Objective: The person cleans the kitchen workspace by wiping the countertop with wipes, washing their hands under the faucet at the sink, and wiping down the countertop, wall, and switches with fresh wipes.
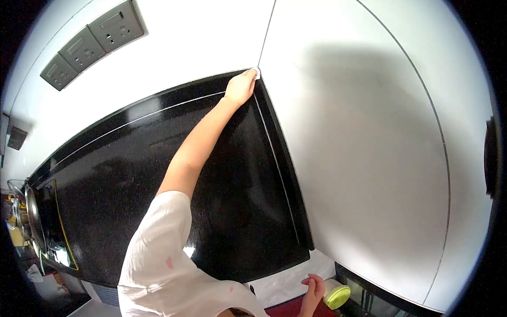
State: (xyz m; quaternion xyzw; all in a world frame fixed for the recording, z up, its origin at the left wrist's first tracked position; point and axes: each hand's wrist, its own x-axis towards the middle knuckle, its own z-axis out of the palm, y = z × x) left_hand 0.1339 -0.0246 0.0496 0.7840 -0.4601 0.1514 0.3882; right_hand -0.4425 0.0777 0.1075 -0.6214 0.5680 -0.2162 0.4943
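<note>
My left hand [241, 87] reaches out to the far corner of a glossy black countertop [158, 211]. Its fingers are closed on a small white wad [257, 73], pressed at the corner where the black raised edge meets the white walls. Most of the wad is hidden by the fingers, and I cannot tell if it is cloth or paper. Low down on the right, my right hand [315, 288] hangs off the counter's front edge, loosely curled with the fingers apart and nothing seen in it. Beside it is a container with a yellow-green lid [337, 297].
Grey socket panels [84, 48] line the white back wall [195, 37]. A white side wall [364, 158] bounds the counter on the right. At the far left stand a metal pan [35, 216] and cluttered kitchen items. Something red lies below the front edge.
</note>
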